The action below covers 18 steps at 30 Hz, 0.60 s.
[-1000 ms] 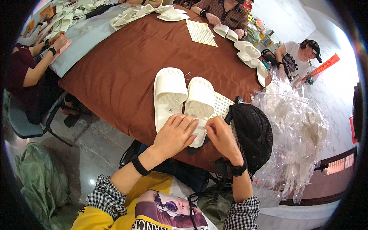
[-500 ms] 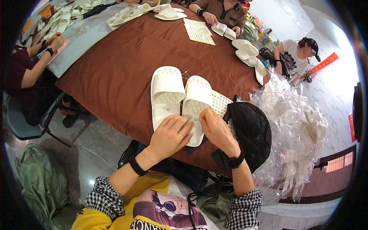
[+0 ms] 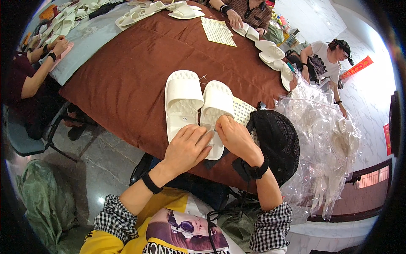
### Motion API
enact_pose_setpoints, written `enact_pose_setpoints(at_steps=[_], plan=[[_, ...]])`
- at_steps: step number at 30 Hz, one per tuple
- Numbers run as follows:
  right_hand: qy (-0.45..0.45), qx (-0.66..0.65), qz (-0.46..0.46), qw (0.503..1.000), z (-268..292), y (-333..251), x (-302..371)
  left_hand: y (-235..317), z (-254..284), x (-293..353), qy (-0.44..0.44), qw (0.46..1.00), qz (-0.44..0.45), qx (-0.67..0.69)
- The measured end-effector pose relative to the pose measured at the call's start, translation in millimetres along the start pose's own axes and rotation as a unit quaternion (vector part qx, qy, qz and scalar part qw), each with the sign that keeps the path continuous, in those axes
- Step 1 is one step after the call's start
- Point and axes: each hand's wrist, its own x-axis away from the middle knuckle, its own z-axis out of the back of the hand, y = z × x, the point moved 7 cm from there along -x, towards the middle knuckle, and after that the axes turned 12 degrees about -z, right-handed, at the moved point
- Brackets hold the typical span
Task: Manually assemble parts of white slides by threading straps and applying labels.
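- Left white slipper (image 3: 185,98): I read one small two-digit label (image 3: 185,119), dark print, on the insole.
- Right white slipper (image 3: 218,97): I see a similar dark mark (image 3: 215,130) on the insole, partly covered by the right hand (image 3: 224,127).
- Near sticker sheet (image 3: 243,111), on the worktop (image 3: 127,72): rows of small dark numbers.
- Far sheet (image 3: 218,31): rows of marks, too small for me.
- Yellow shirt (image 3: 172,198): large capital lettering across the front.
- Red banner (image 3: 357,69), wall: one line of characters.
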Motion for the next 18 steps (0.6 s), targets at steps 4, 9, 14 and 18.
enact_pose_setpoints(at_steps=[4, 9, 14, 18], plan=[[-0.002, 0.004, -0.004, 1.000, -0.7, 0.0, -0.1, 0.4, -1.5, -1.5, -0.012, 1.000, 0.002, 0.004], [0.006, -0.010, -0.009, 1.000, -0.4, 0.5, -1.9, 2.1, -1.3, -4.5, -0.035, 0.999, -0.013, -0.024], [0.024, -0.140, -0.028, 0.989, 2.4, 5.7, -2.6, 4.0, -1.2, -5.5, -0.026, 0.999, -0.013, -0.028], [0.051, -0.161, -0.020, 0.985, 0.3, 13.1, -0.5, 3.0, -2.7, -2.7, -0.016, 1.000, -0.007, -0.017]])
